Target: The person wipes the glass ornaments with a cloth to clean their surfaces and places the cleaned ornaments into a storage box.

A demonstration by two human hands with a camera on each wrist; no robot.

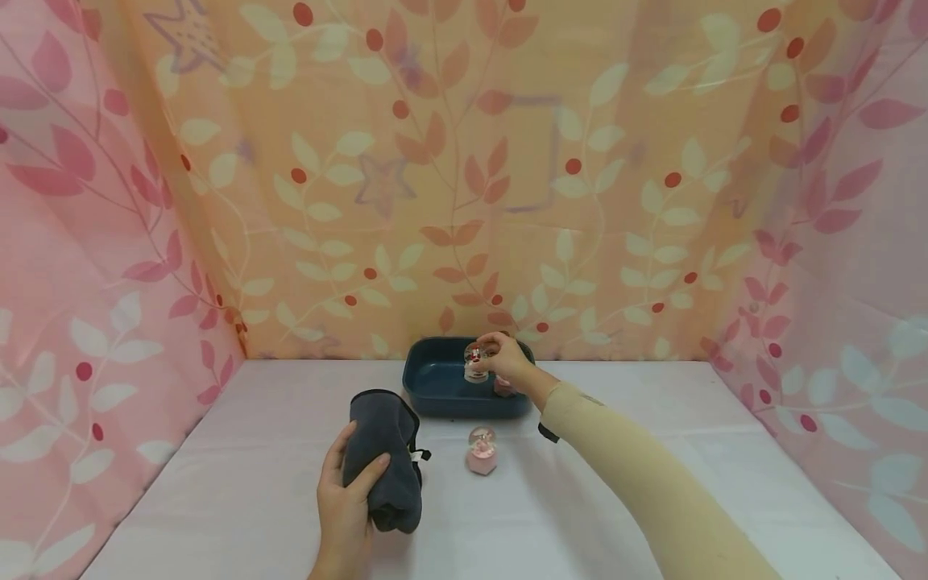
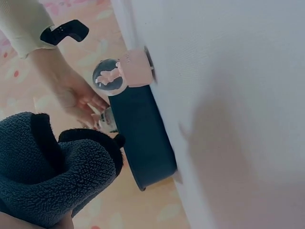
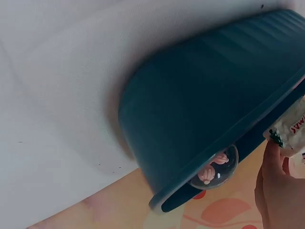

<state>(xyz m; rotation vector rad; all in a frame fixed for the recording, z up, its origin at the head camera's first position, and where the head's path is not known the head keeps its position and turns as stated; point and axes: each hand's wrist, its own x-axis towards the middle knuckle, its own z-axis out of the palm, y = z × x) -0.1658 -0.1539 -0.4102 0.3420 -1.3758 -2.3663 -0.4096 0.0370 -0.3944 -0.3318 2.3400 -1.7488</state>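
My left hand (image 1: pixel 342 498) grips a rolled dark grey towel (image 1: pixel 383 459) with black edging, thumb on its near face. In the left wrist view the fleecy towel (image 2: pixel 71 171) fills the lower left corner. My right hand (image 1: pixel 516 366) pinches a small Christmas snow globe (image 1: pixel 475 372) over the dark blue basin (image 1: pixel 464 408). The right wrist view shows lettering on the white base of this snow globe (image 3: pixel 291 131). Inside the basin, at its right end, sits a pink snow globe (image 1: pixel 503 387), partly hidden by the wall and my hand.
Another pink snow globe (image 1: pixel 482 453) stands upright on the white tabletop (image 1: pixel 246 483), in front of the basin and right of the towel. Patterned curtains (image 1: pixel 464 201) enclose the back and both sides, the back one close behind the basin.
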